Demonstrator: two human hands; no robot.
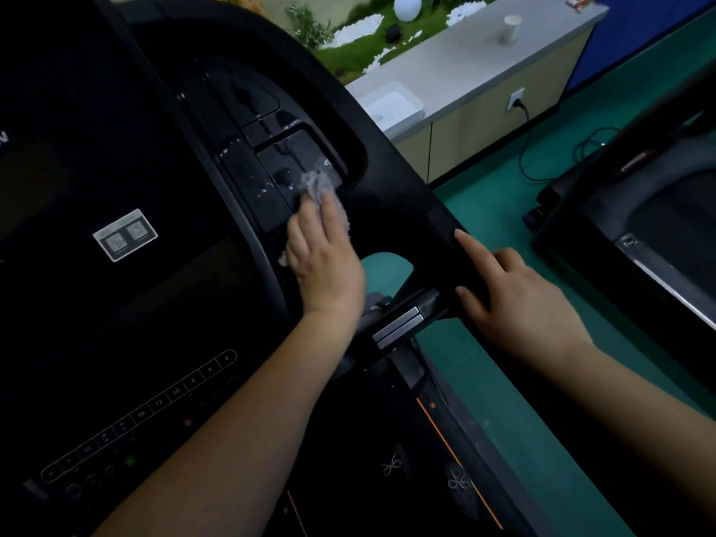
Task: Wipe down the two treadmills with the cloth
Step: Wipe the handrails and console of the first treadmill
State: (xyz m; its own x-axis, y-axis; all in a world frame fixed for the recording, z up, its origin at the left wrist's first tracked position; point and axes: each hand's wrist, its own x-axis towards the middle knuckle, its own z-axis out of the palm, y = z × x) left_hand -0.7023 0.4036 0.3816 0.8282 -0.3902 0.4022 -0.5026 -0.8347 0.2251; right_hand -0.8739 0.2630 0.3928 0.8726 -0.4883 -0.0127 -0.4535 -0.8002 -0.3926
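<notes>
L hand (323, 261) lies flat w/ straight fingers (333, 211) pressing the cloth (317, 186) onto the near treadmill's (128, 180) console, in the recessed tray at approx 12 o'clock from the wrist. The cloth is a pale, crumpled wad; most of it sticks out past the fingertips, a bit shows at the thumb side, approx 9 o'clock of the palm. Small white flecks and wet streaks dot the tray around it.

R hand (515, 300) rests on the console's black side arm at 3 o'clock from the L hand, fingers loosely spread and fairly straight, holding nothing; index tip points to approx 11 o'clock along the arm.

Console: dark screen w/ a small silver sticker (124, 234) at 9 o'clock of the L hand, a row of speed buttons (139, 414) low at 7 o'clock.

Second treadmill (654, 226) sits at 3 o'clock, well apart across green floor (503, 401). At 1 o'clock, a grey tabletop (465, 67) carries a paper cup (511, 29) and a clear plastic tub (391, 106); a wall socket (515, 98) w/ a black cord is on its front.
</notes>
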